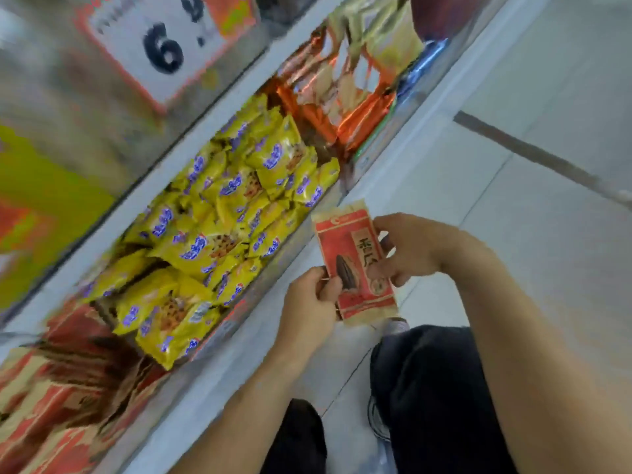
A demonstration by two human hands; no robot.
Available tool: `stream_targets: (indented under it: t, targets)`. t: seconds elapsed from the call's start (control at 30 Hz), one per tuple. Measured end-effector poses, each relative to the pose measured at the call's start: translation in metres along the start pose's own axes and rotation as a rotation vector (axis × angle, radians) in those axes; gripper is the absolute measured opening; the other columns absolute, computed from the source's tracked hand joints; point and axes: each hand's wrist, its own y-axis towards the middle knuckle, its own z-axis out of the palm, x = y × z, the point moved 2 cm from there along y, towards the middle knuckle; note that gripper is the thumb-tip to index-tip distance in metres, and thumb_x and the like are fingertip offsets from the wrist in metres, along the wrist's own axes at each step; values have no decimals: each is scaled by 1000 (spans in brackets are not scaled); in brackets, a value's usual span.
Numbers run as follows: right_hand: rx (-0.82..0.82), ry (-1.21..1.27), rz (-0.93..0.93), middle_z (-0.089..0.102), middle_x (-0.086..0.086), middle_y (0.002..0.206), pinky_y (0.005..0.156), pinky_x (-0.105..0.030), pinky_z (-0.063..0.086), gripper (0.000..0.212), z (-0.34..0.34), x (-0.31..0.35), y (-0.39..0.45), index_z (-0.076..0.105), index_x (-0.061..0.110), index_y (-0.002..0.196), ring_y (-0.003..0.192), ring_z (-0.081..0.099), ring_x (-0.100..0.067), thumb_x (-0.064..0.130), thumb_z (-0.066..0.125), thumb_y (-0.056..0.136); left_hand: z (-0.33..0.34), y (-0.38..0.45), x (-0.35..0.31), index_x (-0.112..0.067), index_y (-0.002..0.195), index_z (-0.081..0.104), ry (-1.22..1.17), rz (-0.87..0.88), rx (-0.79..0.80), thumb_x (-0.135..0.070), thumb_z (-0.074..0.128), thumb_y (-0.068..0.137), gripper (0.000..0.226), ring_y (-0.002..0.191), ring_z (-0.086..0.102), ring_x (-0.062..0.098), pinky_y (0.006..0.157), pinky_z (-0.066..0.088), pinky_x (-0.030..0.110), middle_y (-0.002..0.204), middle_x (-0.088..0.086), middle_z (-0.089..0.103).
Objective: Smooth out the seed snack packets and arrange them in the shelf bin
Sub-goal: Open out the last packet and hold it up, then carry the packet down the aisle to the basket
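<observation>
Two hands share the grip on one flat red-and-cream paper seed snack packet with a dark sunflower seed printed on its face: the left hand pinches its lower left edge between thumb and curled fingers, and the right hand holds its right edge, fingers bent round the side. The packet hangs in the air in front of the shelf, over the pale tiled floor, just beside the shelf's front lip and not yet in any bin. It looks light and thin, its paper skin likely soft enough to crease and its loose filling free to shift, so it should flatten under a gentle pull or a stroke along its length; the crimped cream ends seem the firmest places to hold. Further out, the bin of glossy yellow snack packets lies nearest, with orange foil packets beyond it. The blurred stack of red-and-cream packets at the lower left looks like the matching bin.
</observation>
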Motion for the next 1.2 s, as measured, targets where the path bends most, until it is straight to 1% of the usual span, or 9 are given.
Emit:
stream_targets:
  t: [0.13, 0.3, 0.43, 0.53, 0.77, 0.97, 1.03, 1.13, 1.2]
  targets:
    - [-117, 308, 120, 71, -8, 96, 75, -44, 62, 37, -37, -8, -62, 58, 11, 115, 73, 73, -29, 11, 76, 83, 8, -15, -75, -26, 82, 62, 153, -24, 89, -33, 49, 85, 15, 86, 70, 35, 79, 56, 60, 90, 13, 72]
    - [-276, 472, 264, 71, -3, 104, 57, -19, 46, 17, -87, -6, -168, 64, 15, 103, 67, 62, -10, 15, 70, 88, 34, -62, -193, -23, 94, 62, 316, -91, 263, -12, 47, 100, 20, 90, 70, 31, 84, 56, 55, 96, 10, 72]
    - [-450, 660, 362, 69, -3, 110, 65, -21, 47, 31, -119, 2, -242, 63, 9, 120, 96, 66, -19, 13, 66, 89, 53, -93, -282, -8, 103, 67, 444, -84, 387, -17, 46, 101, 23, 96, 68, 33, 86, 56, 52, 102, 13, 71]
    - [-593, 916, 426, 68, -2, 109, 69, -30, 54, 31, -142, 2, -282, 55, 12, 112, 95, 67, -20, 8, 70, 86, 65, -106, -342, -5, 102, 70, 486, -39, 434, -21, 49, 101, 26, 96, 68, 30, 88, 56, 48, 101, 12, 72]
    - [-803, 1185, 443, 70, -7, 101, 78, -41, 59, 24, -211, -4, -320, 54, 15, 97, 88, 70, -23, 11, 75, 85, 95, -103, -442, -11, 126, 54, 316, -71, 447, -12, 58, 98, 28, 108, 65, 27, 84, 56, 38, 120, 13, 65]
    - [-842, 1318, 437, 72, -7, 91, 60, -25, 56, 13, -291, -21, -310, 61, 11, 88, 77, 71, -16, 7, 73, 88, 136, -57, -511, -6, 114, 62, 349, -26, 469, -11, 60, 96, 19, 107, 65, 25, 97, 53, 43, 110, 7, 66]
    - [-866, 1369, 449, 73, -8, 92, 61, -24, 57, 8, -325, -30, -302, 64, 9, 90, 77, 71, -16, 7, 72, 89, 152, -33, -534, -7, 110, 64, 320, -47, 492, -13, 62, 96, 16, 99, 68, 23, 91, 57, 41, 106, 8, 69]
    - [-889, 1471, 471, 73, -6, 86, 62, -25, 57, 6, -385, -42, -291, 66, 10, 87, 73, 71, -14, 8, 70, 91, 179, 2, -575, -3, 106, 65, 212, -127, 541, -14, 60, 98, 15, 71, 70, 9, 60, 58, 22, 90, 6, 72]
    - [-905, 1537, 476, 73, -4, 81, 57, -22, 54, 7, -427, -50, -285, 66, 9, 86, 67, 70, -11, 9, 69, 92, 197, 28, -605, -5, 104, 67, 236, -109, 553, -16, 61, 97, 14, 73, 69, 9, 62, 56, 21, 96, 8, 73]
